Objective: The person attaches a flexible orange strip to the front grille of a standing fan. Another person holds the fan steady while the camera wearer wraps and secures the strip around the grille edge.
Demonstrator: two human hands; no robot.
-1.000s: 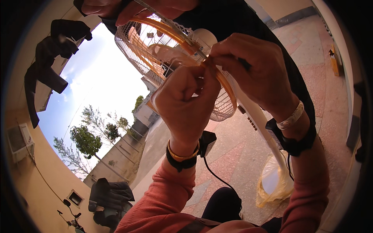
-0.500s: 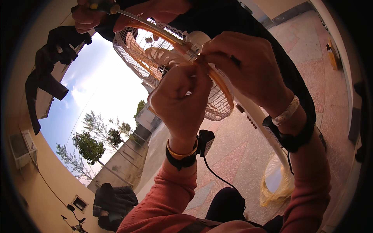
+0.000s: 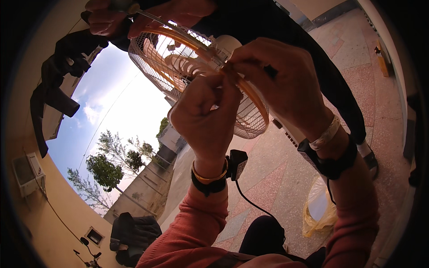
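Note:
An electric fan's wire guard with an orange rim is in front of me, its pale blades showing through the mesh. My left hand is closed in a pinch at the rim. My right hand pinches the rim just beside it, close to a small metal piece. My fingers hide exactly what is between them. A co-worker's hand holds a screwdriver at the upper left, its long shaft running down toward my fingertips. That person's other hand is at the top of the guard.
The co-worker's dark-clothed leg stands behind my right hand. On the tiled floor lies a yellow plastic bag with something white. Dark clothes hang at the left and lower left. Cables run from my wrist straps.
My hands keep their pinch at the rim, with only a slight shift. The co-worker's leg has moved, and a sandalled foot now shows at the right. The view has tilted a little.

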